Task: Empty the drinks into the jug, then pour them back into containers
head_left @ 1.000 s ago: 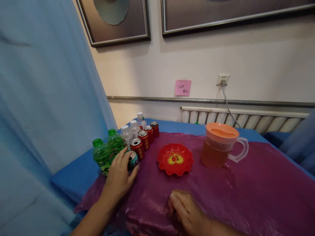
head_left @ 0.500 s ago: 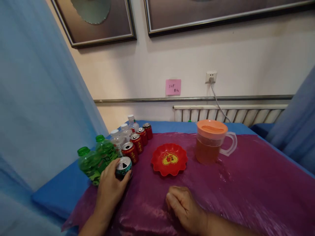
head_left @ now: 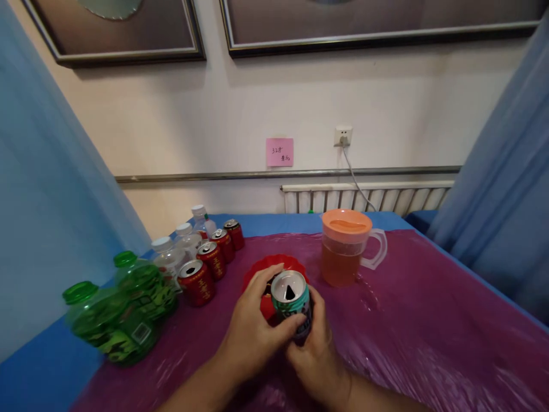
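Both my hands hold a green and black drink can with an open silver top, lifted in front of me above the purple cover. My left hand wraps its left side with the thumb across the front. From below and the right, my right hand cups it. Just behind the can lies a red scalloped plate, partly hidden by my fingers.
A row of red cans and clear white-capped bottles runs along the table's left side, with two green bottles nearest me. A lidded orange pitcher of amber liquid stands behind the plate. Blue curtains hang at both sides.
My left hand lifted the green can from the end of the row and brought it right to the middle. My right hand rose from the table and took hold of the can too.
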Available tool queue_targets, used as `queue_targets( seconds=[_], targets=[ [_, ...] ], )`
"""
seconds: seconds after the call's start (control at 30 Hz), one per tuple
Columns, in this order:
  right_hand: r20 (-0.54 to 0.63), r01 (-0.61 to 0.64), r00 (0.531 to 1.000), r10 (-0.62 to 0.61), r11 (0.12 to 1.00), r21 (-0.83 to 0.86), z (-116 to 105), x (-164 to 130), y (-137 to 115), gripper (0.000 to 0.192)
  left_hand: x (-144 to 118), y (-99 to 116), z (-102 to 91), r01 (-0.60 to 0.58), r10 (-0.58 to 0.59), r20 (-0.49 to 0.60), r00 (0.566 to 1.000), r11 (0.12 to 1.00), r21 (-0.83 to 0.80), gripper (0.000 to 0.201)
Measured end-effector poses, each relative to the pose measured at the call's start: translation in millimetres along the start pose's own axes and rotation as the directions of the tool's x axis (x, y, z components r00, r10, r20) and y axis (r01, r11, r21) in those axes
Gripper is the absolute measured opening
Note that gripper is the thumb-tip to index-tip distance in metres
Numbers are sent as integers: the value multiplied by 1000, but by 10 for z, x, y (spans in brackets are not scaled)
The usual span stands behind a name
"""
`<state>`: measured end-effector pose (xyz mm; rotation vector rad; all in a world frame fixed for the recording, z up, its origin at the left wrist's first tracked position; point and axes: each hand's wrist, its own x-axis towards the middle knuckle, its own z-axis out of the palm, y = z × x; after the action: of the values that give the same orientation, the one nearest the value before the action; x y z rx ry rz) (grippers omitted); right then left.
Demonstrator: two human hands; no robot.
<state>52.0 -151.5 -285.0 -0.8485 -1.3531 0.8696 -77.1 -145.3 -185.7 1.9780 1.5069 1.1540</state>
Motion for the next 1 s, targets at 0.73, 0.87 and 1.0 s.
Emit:
queue_targets(
  seconds=[0.73,0.87,1.0],
  targets=[
    [-72,46,996,-53,995,-89,-179,117,101,55,515,-772,5,130,-125,36,991,970,-205,76],
    [-150,48,986,-74,985,-168,-489,147,-2,56,551,-963,37,76,-73,-67,995,996,45,70],
    [-287,11,955,-82,971,-240,-1007,459,-85,61,541,-997,52,65,-56,-63,996,987,150,66]
  ],
)
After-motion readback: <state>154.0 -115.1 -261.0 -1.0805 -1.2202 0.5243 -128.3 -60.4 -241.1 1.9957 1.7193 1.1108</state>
